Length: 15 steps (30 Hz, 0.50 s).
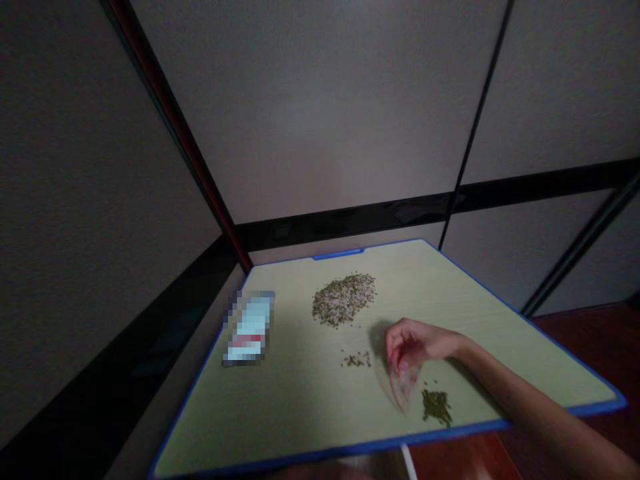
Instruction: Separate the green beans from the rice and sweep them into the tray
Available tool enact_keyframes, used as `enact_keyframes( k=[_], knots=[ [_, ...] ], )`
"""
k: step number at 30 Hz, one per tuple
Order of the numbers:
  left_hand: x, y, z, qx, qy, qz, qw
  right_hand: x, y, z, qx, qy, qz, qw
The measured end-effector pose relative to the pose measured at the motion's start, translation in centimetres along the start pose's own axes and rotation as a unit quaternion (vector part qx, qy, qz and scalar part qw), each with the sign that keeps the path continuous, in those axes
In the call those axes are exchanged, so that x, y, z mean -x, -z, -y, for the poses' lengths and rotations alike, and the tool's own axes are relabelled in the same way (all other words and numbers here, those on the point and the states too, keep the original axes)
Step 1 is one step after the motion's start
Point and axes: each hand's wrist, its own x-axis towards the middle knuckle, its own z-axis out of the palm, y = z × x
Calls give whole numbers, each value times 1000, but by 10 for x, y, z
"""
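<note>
My right hand [413, 347] reaches in from the right, low over the pale folding tabletop [290, 400]. Its fingers point down and look curled, but motion smears them, so whether they hold anything does not show. Just left of the hand lies a small scatter of greenish-brown grains [356, 360]. A compact heap of dark green grains, like mung beans [436, 404], sits below the hand, near the front edge. Farther back spreads a larger pile of mixed pale and green grains [345, 299]. My left hand is out of view.
A pixelated phone-like object [250, 328] lies at the tabletop's left edge. Blue trim [300, 457] borders the table. Grey panels with a glossy black band [345, 219] stand behind and to the left. Reddish-brown flooring [595, 340] shows at the right.
</note>
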Motion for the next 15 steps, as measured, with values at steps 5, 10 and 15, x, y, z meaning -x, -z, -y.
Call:
enact_keyframes(
  k=[5, 10, 15],
  knots=[
    [-16, 7, 10, 251, -71, 118, 958, 2, 1, 0, 3, 9, 5, 1000],
    [-51, 6, 24, 208, -305, -48, 928, 4, 1, 4, -3, 11, 3, 1000],
    [-66, -1, 29, 177, -303, -164, 922, 6, 0, 6, -18, 11, -25, 999]
  ],
)
